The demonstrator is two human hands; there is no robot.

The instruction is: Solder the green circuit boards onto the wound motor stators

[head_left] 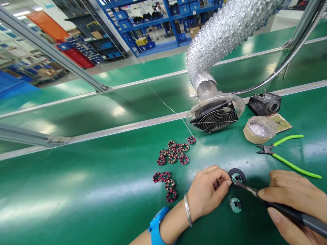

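Observation:
My right hand (297,194) grips a soldering iron (288,211) by its black handle, the metal tip pointing left. That tip reaches a small round green circuit board (236,178), which lies on a black disc (242,172). At the board's left edge, the thumb and forefinger of my left hand (211,190) are pinched together; what is between them is too small to make out. A second round circuit board (235,205) with a black part on it lies just below. Left of my left hand sit several small ring-shaped wound coils (171,195) in black and red or copper.
A fan-fronted fume extractor (216,117) on a silver duct (217,44) hangs ahead. Thin wire (176,113) arcs beside it. At right are green-handled cutters (288,163), a round tub of silvery bits (259,131), a sponge (279,122) and a black iron holder (264,103).

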